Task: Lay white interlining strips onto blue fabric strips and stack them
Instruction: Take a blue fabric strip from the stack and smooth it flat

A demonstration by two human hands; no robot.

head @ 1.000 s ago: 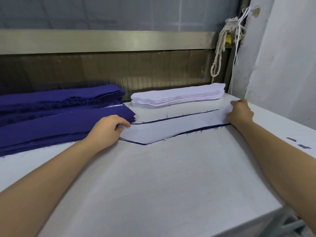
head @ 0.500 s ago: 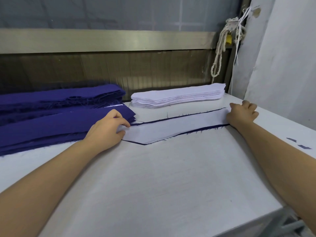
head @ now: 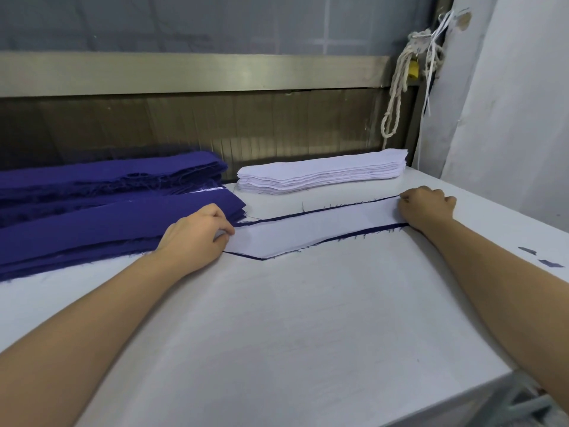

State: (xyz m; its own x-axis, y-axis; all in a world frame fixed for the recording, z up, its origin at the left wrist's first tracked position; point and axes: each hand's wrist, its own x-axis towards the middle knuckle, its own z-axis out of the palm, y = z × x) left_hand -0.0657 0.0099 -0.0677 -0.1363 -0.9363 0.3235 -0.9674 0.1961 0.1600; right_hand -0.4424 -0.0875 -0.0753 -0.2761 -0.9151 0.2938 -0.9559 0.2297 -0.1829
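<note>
Single head-worn wide-angle view, aimed forward and down over the table. Left hand and right hand are framed near, mid-frame, at the white strip ends; back wall is caught along the top.

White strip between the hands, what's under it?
A blue fabric strip; only its thin edges peek out beside the white interlining strip. Its middle is covered.

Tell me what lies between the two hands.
In the head view, the white interlining strip spans from the left hand to the right hand, lying on a blue fabric strip whose edges show along both sides.
</note>
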